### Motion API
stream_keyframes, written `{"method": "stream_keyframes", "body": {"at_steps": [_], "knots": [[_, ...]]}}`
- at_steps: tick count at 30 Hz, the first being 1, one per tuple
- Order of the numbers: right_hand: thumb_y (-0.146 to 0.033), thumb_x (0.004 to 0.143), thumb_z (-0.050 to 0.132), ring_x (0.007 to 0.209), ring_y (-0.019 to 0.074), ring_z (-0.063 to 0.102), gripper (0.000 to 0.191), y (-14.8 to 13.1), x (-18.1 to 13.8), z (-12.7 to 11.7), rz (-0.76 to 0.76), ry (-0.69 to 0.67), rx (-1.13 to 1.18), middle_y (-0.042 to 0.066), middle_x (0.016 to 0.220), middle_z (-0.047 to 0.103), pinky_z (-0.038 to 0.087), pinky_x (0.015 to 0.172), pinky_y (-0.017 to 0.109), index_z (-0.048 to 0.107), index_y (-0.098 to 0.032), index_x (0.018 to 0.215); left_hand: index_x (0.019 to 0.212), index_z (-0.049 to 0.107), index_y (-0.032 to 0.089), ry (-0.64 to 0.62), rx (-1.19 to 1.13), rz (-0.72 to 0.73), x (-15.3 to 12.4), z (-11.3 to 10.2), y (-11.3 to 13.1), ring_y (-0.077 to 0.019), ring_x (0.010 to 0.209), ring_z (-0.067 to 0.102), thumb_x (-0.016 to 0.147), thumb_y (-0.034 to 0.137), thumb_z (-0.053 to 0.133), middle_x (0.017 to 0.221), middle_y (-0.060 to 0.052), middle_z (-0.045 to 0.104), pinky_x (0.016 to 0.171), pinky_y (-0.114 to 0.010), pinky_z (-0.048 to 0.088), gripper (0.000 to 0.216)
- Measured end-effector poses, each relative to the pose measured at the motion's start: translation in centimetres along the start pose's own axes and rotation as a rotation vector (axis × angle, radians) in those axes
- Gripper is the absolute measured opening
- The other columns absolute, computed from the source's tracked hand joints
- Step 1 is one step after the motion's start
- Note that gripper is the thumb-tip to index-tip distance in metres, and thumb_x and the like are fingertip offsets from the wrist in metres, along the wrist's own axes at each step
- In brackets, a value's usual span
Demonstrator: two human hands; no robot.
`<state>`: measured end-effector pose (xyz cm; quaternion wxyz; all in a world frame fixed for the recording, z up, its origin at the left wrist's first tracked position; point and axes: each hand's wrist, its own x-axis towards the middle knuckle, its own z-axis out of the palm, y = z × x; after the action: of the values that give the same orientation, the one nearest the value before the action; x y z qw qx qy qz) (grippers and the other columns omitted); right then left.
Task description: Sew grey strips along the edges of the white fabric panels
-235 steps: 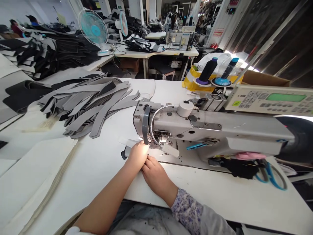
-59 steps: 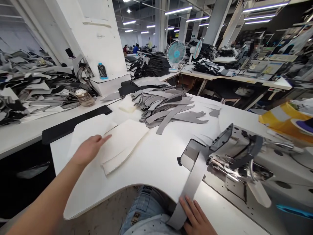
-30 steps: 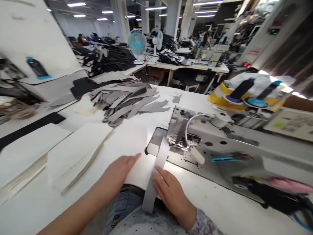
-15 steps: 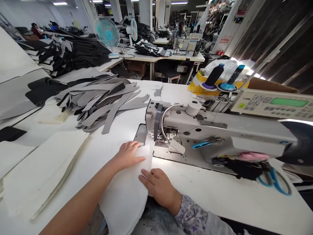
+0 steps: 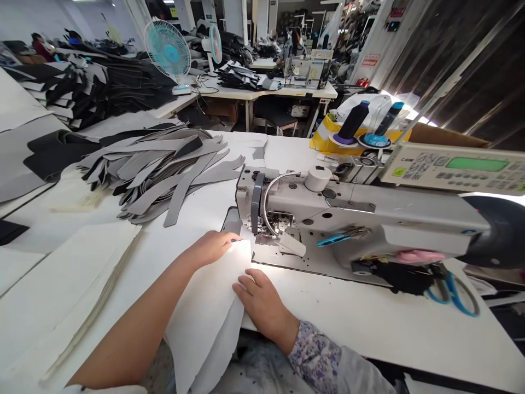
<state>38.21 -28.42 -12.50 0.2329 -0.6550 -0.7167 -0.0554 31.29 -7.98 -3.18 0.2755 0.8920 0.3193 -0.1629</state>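
Observation:
Two white fabric panels overlap in front of the sewing machine. The upper white fabric panel (image 5: 209, 295) has its far corner close to the machine's needle area, and the lower panel (image 5: 223, 339) shows beneath its right side. My left hand (image 5: 213, 247) grips the upper panel near its far left edge, with some fingertips hidden behind the corner. My right hand (image 5: 262, 301) is closed at the panel's right edge, fingers bent over the cloth. The grey sewing machine (image 5: 303, 202) stands just beyond both hands, its small lamp shining on the bed.
A stack of white panels (image 5: 74, 284) lies left, with grey fabric strips (image 5: 176, 164) behind it. Blue-handled tweezers (image 5: 334, 239) rest on the machine bed; scissors (image 5: 455, 295) lie far right. Thread cones (image 5: 355, 123) stand behind the machine, beside a control panel (image 5: 455, 167). A fan (image 5: 168, 49) stands further back.
The upper panel's far edge has been lifted and shifted, uncovering more of the lower panel. My left hand has moved to its far edge; my right hand remains at the right edge.

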Motion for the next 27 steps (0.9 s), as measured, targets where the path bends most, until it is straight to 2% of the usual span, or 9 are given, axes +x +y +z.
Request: {"method": "stream_keyframes", "body": {"at_steps": [1, 3, 6, 9, 13, 19, 27], "knots": [[-0.009, 0.093, 0.055, 0.108, 0.0235, 0.056, 0.018, 0.1, 0.1, 0.1, 0.014, -0.008, 0.017, 0.009, 0.111, 0.064, 0.051, 0.092, 0.039, 0.062, -0.017, 0.108, 0.117, 0.061, 0.034, -0.015, -0.025, -0.018, 0.1, 0.0, 0.1, -0.0168, 0.07, 0.059, 0.082, 0.036, 0.04, 0.094, -0.002, 0.067, 0.054, -0.025, 0.036, 0.041], [-0.006, 0.09, 0.056, 0.107, 0.0225, 0.057, 0.02, 0.2, 0.3, 0.4, 0.033, -0.037, 0.046, 0.009, 0.114, 0.064, 0.053, 0.092, 0.036, 0.063, -0.016, 0.106, 0.11, 0.062, 0.032, -0.017, -0.036, -0.029, 0.5, 0.2, 0.2, -0.0177, 0.076, 0.061, 0.08, 0.041, 0.045, 0.1, -0.001, 0.068, 0.056, -0.024, 0.038, 0.036], [-0.004, 0.088, 0.056, 0.114, 0.023, 0.055, 0.028, 0.3, 0.3, 0.8, 0.032, -0.025, 0.028, 0.012, 0.122, 0.062, 0.051, 0.097, 0.037, 0.061, -0.013, 0.114, 0.092, 0.064, 0.026, 0.024, 0.006, -0.038, 1.2, 0.4, 0.3, -0.0185, 0.079, 0.061, 0.077, 0.047, 0.05, 0.094, -0.002, 0.068, 0.057, -0.025, 0.038, 0.029], [-0.005, 0.089, 0.056, 0.126, 0.0273, 0.048, 0.034, 0.3, 0.1, 1.1, 0.049, 0.04, -0.049, 0.015, 0.133, 0.056, 0.046, 0.104, 0.043, 0.058, -0.011, 0.123, 0.084, 0.063, 0.024, 0.029, 0.054, -0.09, 2.0, 0.3, 0.4, -0.0188, 0.075, 0.061, 0.078, 0.05, 0.048, 0.087, -0.002, 0.068, 0.055, -0.026, 0.037, 0.031], [-0.007, 0.087, 0.06, 0.127, 0.0324, 0.047, 0.041, 0.1, -0.1, 1.2, 0.069, 0.024, -0.076, 0.016, 0.14, 0.051, 0.046, 0.104, 0.048, 0.056, -0.012, 0.127, 0.086, 0.064, 0.024, 0.055, 0.081, -0.119, 2.6, 0.1, 0.8, -0.0202, 0.08, 0.062, 0.076, 0.052, 0.051, 0.091, -0.003, 0.069, 0.059, -0.026, 0.038, 0.032], [-0.005, 0.087, 0.06, 0.124, 0.0268, 0.051, 0.039, 0.2, 0.4, 1.4, 0.094, -0.052, -0.033, 0.017, 0.134, 0.054, 0.049, 0.1, 0.043, 0.056, -0.013, 0.125, 0.089, 0.066, 0.025, 0.058, 0.162, -0.134, 2.8, -0.2, 1.8, -0.0229, 0.086, 0.063, 0.076, 0.049, 0.051, 0.096, -0.004, 0.071, 0.064, -0.028, 0.041, 0.032], [-0.007, 0.089, 0.057, 0.125, 0.0252, 0.05, 0.029, 0.5, 0.4, 1.9, 0.081, -0.021, -0.062, 0.016, 0.13, 0.058, 0.043, 0.108, 0.04, 0.059, -0.011, 0.118, 0.092, 0.068, 0.026, 0.074, 0.185, -0.109, 2.8, -0.7, 2.4, -0.0219, 0.09, 0.064, 0.078, 0.049, 0.053, 0.097, -0.003, 0.072, 0.069, -0.027, 0.042, 0.032]]}}
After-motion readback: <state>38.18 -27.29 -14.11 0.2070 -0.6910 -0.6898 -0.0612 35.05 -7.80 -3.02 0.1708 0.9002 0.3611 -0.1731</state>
